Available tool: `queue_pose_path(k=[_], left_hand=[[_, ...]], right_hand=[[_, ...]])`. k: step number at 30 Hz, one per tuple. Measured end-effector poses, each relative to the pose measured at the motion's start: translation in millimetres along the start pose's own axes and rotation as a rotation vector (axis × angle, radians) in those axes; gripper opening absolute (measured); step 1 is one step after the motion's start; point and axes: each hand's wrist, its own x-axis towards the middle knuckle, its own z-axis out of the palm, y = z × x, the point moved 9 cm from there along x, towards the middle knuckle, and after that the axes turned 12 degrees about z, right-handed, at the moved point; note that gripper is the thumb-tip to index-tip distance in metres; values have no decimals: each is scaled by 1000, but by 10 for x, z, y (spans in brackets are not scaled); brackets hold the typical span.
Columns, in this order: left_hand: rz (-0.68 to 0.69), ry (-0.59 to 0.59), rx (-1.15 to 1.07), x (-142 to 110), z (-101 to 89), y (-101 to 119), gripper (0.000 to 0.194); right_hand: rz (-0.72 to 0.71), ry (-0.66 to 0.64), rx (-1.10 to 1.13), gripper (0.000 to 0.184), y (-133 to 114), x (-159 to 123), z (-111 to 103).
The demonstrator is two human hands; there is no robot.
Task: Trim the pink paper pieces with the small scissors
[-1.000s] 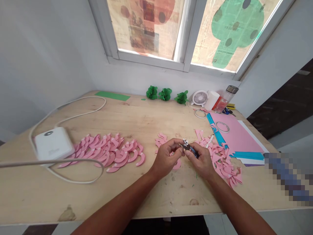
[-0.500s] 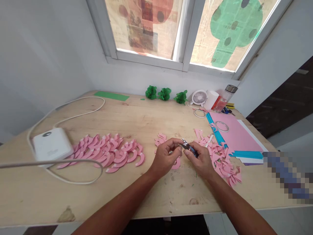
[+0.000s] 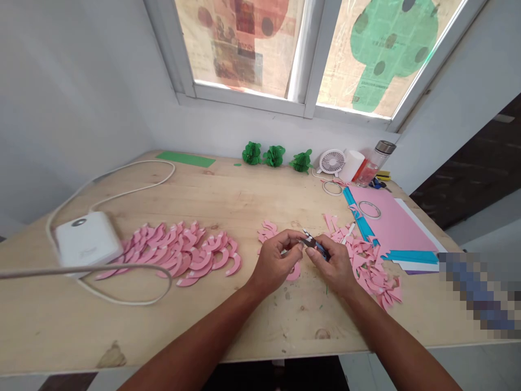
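Note:
Over the middle of the table, my right hand (image 3: 334, 266) is closed around a small pair of dark scissors (image 3: 317, 247), whose pale tips point up and left. Close beside the tips is my left hand (image 3: 279, 260), with thumb and index finger pinched together. What that pinch holds, if anything, is hidden. Just under my left fingers shows a curved pink paper piece (image 3: 293, 272); whether it is held or lies on the wood cannot be made out. A few more pink curved pieces (image 3: 267, 230) lie behind my left hand.
Many pink arcs (image 3: 199, 260) overlap to the left, beside a white power bank (image 3: 87, 239) with a looping cable. Pink scraps (image 3: 368, 266) heap at right near a pink sheet (image 3: 401, 217). Green paper balls (image 3: 274, 156), a fan (image 3: 331, 162) and a bottle (image 3: 374, 163) stand behind.

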Motion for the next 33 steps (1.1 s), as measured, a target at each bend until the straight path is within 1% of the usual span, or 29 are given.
queue_pose_path(k=[11,22,28,33], left_hand=[[31,3,39,12,-14,-7,18],[8,-8,17,3,3,-20,17],[-23,-6,-10,-3,11,-41,18],[-16,9,21,3,-16,-17,18]], right_hand=[[4,5,-18,24,14,9,3],[-4,14,-27,21,23,-2,4],[-10,42,-49,25,4,-9,-18],[17,78,-74,25,41,3,-50]])
